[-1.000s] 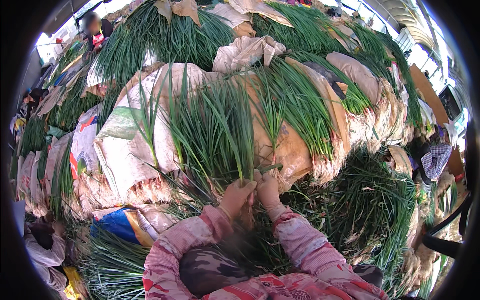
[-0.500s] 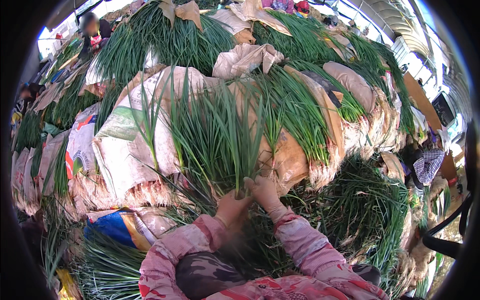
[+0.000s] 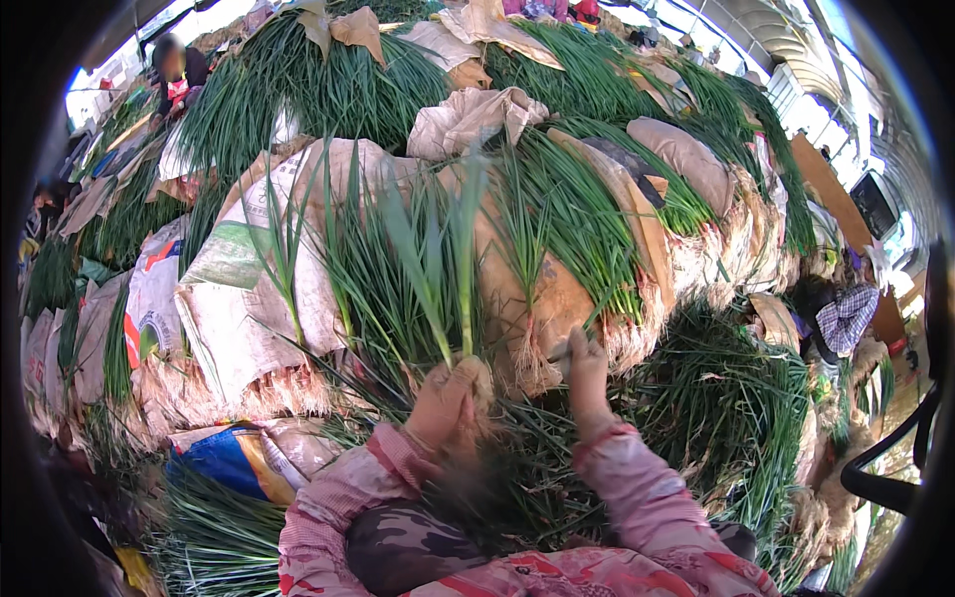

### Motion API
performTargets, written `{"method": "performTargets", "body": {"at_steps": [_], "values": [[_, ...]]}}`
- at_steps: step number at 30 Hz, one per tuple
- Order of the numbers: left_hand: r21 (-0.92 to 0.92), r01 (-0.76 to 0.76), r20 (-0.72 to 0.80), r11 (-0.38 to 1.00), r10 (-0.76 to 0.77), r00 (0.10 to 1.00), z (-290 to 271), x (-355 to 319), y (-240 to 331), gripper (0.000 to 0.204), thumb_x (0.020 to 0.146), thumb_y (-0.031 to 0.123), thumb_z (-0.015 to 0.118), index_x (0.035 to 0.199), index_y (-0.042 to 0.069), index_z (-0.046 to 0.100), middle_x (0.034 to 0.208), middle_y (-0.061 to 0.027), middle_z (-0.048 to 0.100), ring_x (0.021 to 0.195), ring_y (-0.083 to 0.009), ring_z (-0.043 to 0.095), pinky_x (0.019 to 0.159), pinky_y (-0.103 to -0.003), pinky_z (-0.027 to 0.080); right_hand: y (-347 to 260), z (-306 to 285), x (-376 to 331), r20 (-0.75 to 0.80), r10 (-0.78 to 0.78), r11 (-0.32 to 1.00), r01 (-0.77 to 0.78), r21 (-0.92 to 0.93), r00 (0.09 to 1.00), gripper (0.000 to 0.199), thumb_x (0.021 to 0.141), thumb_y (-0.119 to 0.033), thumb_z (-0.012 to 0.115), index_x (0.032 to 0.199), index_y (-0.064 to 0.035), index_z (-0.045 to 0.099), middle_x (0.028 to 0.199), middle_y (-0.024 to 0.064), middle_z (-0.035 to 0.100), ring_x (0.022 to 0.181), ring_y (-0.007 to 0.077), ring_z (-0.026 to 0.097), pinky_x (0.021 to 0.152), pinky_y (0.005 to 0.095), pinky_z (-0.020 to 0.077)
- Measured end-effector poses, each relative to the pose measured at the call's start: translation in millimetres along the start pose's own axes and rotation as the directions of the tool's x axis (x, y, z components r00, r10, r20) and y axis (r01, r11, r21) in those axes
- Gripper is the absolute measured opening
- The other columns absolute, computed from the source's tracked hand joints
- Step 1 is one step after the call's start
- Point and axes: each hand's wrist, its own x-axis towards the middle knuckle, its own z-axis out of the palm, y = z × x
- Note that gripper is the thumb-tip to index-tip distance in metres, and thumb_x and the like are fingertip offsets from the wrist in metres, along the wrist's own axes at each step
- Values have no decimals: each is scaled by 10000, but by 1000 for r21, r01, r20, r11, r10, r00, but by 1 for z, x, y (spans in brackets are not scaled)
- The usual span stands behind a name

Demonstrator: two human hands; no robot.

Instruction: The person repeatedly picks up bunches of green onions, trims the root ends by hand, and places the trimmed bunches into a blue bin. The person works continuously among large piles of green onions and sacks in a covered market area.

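Head view: long green-onion stalks point(image 3: 466, 298) rise roughly upright near centre, their bases pinched in the left hand point(image 3: 438, 406). The right hand point(image 3: 588, 376) has parted rightward, leaving the left alone supporting them; whether it grasps anything, I cannot tell. Farther left, small illegible lettering marks a pale sack point(image 3: 234, 313).

I'm holding the left hand point(image 3: 445, 406) clenched, thumb point(image 3: 464, 374) pressing down, left forearm point(image 3: 343, 488) slanting inward. Right hand point(image 3: 588, 376) is standing upright, well apart, fingers point(image 3: 585, 346) bending, grip unclear; right forearm point(image 3: 642, 497) is leaning leftward up to a nearly straight wrist point(image 3: 597, 426).
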Motion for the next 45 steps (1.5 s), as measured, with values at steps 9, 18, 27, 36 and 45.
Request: {"method": "performTargets", "body": {"at_steps": [9,18,27,36,45], "values": [[-400,398,-49,826,-452,891,-28,23,-28,390,1014,342,557,1265,53,629,562,76,451,464,-55,412,455,-216,349,-49,0,34,54,-294,775,271,-571,954,376,893,-445,652,951,-78,710,805,151,704,718,343,679,685,423,538],[-234,-22,-200,972,-26,980,-41,19,-1,344,1028,226,537,1168,-79,613,556,20,486,406,-67,415,407,-222,336,-38,-13,91,-311,-297,953,261,-154,903,165,939,-149,613,839,-19,624,663,66,634,574,133,609,528,280,476],[-266,-16,-214,964,-43,976,-44,25,10,316,984,164,587,1228,-35,618,651,25,577,471,-45,454,461,-205,381,-118,8,-15,797,-269,438,805,-400,541,205,903,-251,646,1037,-118,725,853,72,726,695,215,672,644,347,536],[-336,215,-112,917,-265,958,-61,17,-17,290,955,265,628,1149,62,702,775,-17,664,559,-71,521,469,-208,374,-19,10,94,-146,-189,954,146,-262,971,266,923,-288,662,904,-24,677,698,161,638,601,234,624,592,350,509],[134,-296,-317,946,324,891,-30,7,82,396,1025,194,502,1374,9,517,949,-107,730,447,-9,397,446,-171,340,-22,-57,-54,768,265,606,519,-603,584,343,952,-417,540,1024,-138,726,870,82,721,816,287,696,769,420,533]]}}
